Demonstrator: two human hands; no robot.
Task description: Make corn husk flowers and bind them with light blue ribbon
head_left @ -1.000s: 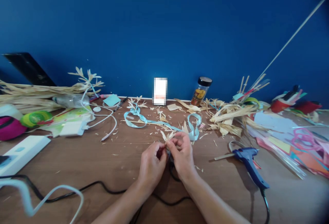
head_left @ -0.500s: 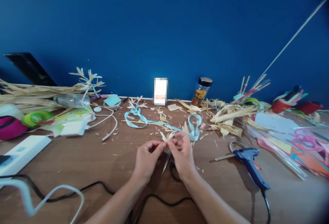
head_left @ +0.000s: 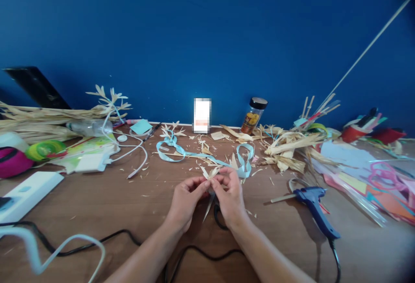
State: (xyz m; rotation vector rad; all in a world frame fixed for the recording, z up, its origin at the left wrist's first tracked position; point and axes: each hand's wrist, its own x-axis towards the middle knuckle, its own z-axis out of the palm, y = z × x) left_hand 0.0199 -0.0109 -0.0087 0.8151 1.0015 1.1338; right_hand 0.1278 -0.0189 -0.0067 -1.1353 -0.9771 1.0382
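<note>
A small flower of pale dried husk strips point(head_left: 210, 172) is pinched between my two hands, its petals pointing up and away. My left hand point(head_left: 189, 196) grips its base between thumb and fingers. From the other side, my right hand point(head_left: 229, 194) pinches the same base, thumbs nearly touching. Under my hands lies a pair of scissors point(head_left: 208, 208) with one black handle loop showing; the rest is hidden. Just beyond them a light blue ribbon point(head_left: 201, 156) curls across the table, with another husk flower point(head_left: 173, 129) at its left end.
A blue hot glue gun point(head_left: 316, 209) lies to the right, its cord running forward. Husk bundles point(head_left: 292, 146), a lidded jar point(head_left: 253, 116) and a pixelated bright screen point(head_left: 201, 115) stand along the wall. On the left are a power strip point(head_left: 30, 196) and white charger point(head_left: 92, 162). Black cables point(head_left: 119, 233) cross the front.
Almost nothing differs. Both hands stay together on the husk flower, with only a slight shift of the fingers and of the view.
</note>
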